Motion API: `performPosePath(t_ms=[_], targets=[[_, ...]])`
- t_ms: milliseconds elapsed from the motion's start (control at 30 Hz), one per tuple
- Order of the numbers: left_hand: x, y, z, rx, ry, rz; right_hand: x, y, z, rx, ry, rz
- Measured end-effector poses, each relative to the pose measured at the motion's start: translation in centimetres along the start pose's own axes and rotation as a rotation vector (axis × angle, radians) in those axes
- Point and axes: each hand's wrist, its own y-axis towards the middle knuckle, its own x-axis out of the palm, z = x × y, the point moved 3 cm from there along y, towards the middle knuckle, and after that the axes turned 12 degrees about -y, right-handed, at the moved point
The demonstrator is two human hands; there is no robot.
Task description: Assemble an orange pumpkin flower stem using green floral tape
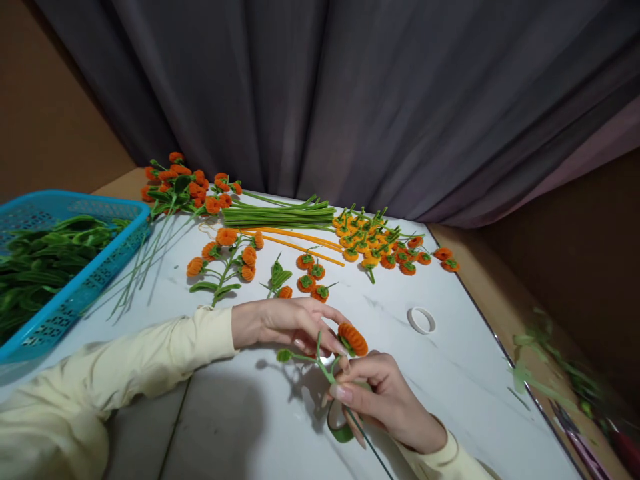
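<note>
My left hand (300, 323) reaches in from the left, its fingertips closed at the base of a ribbed orange pipe-cleaner fruit (354, 339) with a green cap. My right hand (383, 397) pinches a green-wrapped stem (326, 372) between thumb and fingers, just below where side stalks branch off. One stalk ends in a small green bud (284, 355) to the left. A dark thin wire (373, 447) runs down from the stem. A roll of green floral tape (341, 432) hangs below the right fingers, partly hidden by them.
A blue basket (100, 267) of green leaves stands left. Behind lie orange-fruited sprigs (227, 263), green pipe cleaners (280, 215), yellow pieces (365, 233) and loose orange fruits (306, 283). A white ring (421, 321) lies right. Pliers-like tools (575, 433) and green scraps lie beyond the table's right edge.
</note>
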Motion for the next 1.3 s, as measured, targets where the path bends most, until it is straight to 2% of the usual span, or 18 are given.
performPosePath(t_ms=[300,533,767,933,1133,1300], targets=[[-0.2,-0.3,0.6,-0.072,0.025,-0.074,0.1,0.0,-0.7,-0.091,-0.096,0.000],[-0.3,-0.6,0.9,-0.068,0.085,-0.111,0.4,0.1,-0.5,-0.050,-0.090,-0.018],[0.0,-0.4,0.7,-0.046,0.096,-0.104,0.5,0.1,-0.5,-0.041,-0.137,-0.031],[-0.6,-0.3,0.8,-0.045,0.102,-0.064,0.5,0.1,-0.1,-0.022,-0.040,-0.014],[-0.7,-1.2,2.0,-0.031,0.196,0.013,-0.1,0.0,0.8,0.034,-0.013,0.032],[0.1,-2.4,3.3,0.060,0.397,-0.012,-0.7,0.0,0.8,0.067,-0.052,0.081]])
